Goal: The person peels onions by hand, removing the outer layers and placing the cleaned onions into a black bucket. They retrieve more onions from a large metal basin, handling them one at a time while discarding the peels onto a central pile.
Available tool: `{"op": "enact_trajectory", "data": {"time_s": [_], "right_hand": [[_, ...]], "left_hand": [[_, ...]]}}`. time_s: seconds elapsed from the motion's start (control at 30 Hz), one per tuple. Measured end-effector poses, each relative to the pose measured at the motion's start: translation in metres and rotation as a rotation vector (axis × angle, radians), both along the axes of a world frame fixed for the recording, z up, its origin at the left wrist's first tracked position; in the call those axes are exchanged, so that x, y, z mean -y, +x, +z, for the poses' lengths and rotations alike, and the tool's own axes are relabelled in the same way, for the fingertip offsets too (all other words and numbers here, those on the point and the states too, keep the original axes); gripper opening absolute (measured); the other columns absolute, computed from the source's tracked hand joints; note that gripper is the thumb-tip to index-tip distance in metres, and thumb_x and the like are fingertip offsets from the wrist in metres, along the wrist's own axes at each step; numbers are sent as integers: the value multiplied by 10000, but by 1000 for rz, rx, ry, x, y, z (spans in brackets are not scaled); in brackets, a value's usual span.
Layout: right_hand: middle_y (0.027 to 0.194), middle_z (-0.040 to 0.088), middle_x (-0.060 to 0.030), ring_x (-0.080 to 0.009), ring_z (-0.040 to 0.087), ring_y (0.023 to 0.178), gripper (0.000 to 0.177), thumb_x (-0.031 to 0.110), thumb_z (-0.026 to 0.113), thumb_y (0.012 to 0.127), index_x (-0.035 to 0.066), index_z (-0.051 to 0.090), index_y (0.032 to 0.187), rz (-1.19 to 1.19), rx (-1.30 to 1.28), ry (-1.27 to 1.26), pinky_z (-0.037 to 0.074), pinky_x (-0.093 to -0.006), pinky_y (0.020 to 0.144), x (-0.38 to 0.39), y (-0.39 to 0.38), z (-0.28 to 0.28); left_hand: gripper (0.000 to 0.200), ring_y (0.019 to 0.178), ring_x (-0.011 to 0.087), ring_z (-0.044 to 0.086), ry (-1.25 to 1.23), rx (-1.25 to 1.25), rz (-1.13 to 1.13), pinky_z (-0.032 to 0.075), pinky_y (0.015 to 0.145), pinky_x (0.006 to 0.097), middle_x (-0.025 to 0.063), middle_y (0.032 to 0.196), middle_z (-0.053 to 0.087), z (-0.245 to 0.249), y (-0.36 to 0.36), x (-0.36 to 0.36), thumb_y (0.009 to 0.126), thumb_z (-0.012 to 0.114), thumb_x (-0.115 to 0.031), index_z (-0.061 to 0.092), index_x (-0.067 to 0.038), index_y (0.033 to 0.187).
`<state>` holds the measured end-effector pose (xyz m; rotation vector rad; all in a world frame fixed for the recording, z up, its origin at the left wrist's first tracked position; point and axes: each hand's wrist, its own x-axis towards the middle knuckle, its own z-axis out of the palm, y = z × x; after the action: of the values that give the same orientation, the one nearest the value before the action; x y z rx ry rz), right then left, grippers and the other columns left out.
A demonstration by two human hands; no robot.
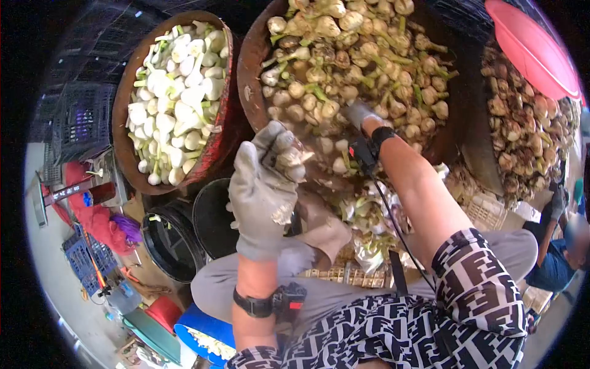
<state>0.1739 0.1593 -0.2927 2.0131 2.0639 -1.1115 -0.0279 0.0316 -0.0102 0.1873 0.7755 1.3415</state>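
My left hand [261, 184], in a pale grey work glove, is raised at the near edge of a large rusty basin. Its fingers are curled round a garlic bulb [294, 155] with ragged, peeling skin. My right hand [361, 114], also gloved, reaches down into the basin [249, 92] among unpeeled garlic bulbs [362, 55] and murky water. Its fingertips are hidden there, so I cannot see whether they grip anything. Peeled skins and stems [369, 212] lie heaped below my right forearm.
A second rusty basin [123, 117] at left holds clean white garlic. Black buckets [175, 246] stand by my knee. On the right are a pile of dirty bulbs [522, 129], a pink basin [534, 49] and another person [556, 258]. A blue container [190, 326] sits at lower left.
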Motion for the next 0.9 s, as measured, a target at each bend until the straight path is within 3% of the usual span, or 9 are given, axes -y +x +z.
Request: {"op": "enact_trajectory", "data": {"time_s": [0.07, 0.17, 0.2, 0.33, 0.4, 0.5, 0.63, 0.7, 0.9], "right_hand": [[946, 635, -70, -213, 584, 931, 221, 184, 463, 844, 135, 658, 936, 210, 24, 531, 448, -355, 750, 8, 26, -98], [897, 628, -119, -263, 589, 879, 198, 171, 491, 804, 100, 646, 904, 454, 185, 335, 463, -372, 728, 3, 44, -55], [880, 626, -135, -279, 590, 862, 191, 166, 500, 791, 89, 642, 893, 521, 226, 315, 469, -377, 721, -1, 47, -44], [814, 618, -200, -345, 596, 792, 178, 149, 537, 738, 43, 626, 851, 822, 420, 435, 489, -400, 691, -9, 82, -25], [838, 592, -247, -370, 576, 790, 212, 150, 513, 722, 25, 604, 868, 82, -112, -15, 485, -393, 693, 22, 40, 147], [837, 639, -148, -302, 615, 774, 214, 180, 515, 770, 14, 602, 873, 434, -115, 185, 499, -377, 671, 53, 70, 159], [828, 633, -46, -191, 620, 763, 240, 209, 486, 865, 4, 562, 964, -194, -1090, -161, 514, -291, 630, 115, 37, 250], [815, 618, -36, -140, 611, 705, 321, 261, 502, 886, -20, 520, 1040, -605, -1252, -314, 514, -246, 605, 126, 38, 227], [838, 594, -7, -88, 551, 727, 181, 161, 598, 821, 21, 591, 937, -606, -1178, -63, 446, -225, 685, 157, 7, 236]], "left_hand": [[446, 807, 173, 548, 35, -130, 3, 495, 670, 284, 101, 1013, 555, 0, 1, -1, 915, 433, -360, 488, 18, 1145], [295, 840, 117, 556, 46, -612, -139, 490, 686, 265, 49, 946, 558, 5, 12, -2, 893, 498, -202, 508, -21, 1126], [322, 853, 118, 557, -107, -311, -146, 480, 716, 264, 45, 958, 564, 1, 9, -4, 867, 525, -168, 492, -9, 1145], [516, 941, 221, 561, 95, -1091, -416, 434, 861, 294, 101, 1052, 548, -14, 18, -1, 763, 661, -204, 447, -24, 1197], [644, 1077, 275, 488, 267, -1194, -406, 392, 931, 320, 146, 1168, 476, -27, 26, 6, 694, 714, -150, 396, -65, 1248], [745, 1182, 347, 394, 372, -1499, -478, 345, 985, 349, 178, 1317, 339, -30, 32, 10, 660, 723, -174, 340, -73, 1291], [727, 1178, 289, 422, 462, -1355, -545, 355, 977, 342, 166, 1242, 447, -65, 37, 22, 643, 728, -160, 364, -88, 1268], [678, 1087, 293, 504, 419, -1335, -465, 391, 921, 349, 170, 1144, 523, -51, 42, 24, 645, 750, -240, 412, -64, 1206], [706, 1036, 308, 501, 610, -1465, -370, 405, 879, 359, 151, 1083, 499, -61, 55, 37, 589, 789, -305, 426, -68, 1146]]}}
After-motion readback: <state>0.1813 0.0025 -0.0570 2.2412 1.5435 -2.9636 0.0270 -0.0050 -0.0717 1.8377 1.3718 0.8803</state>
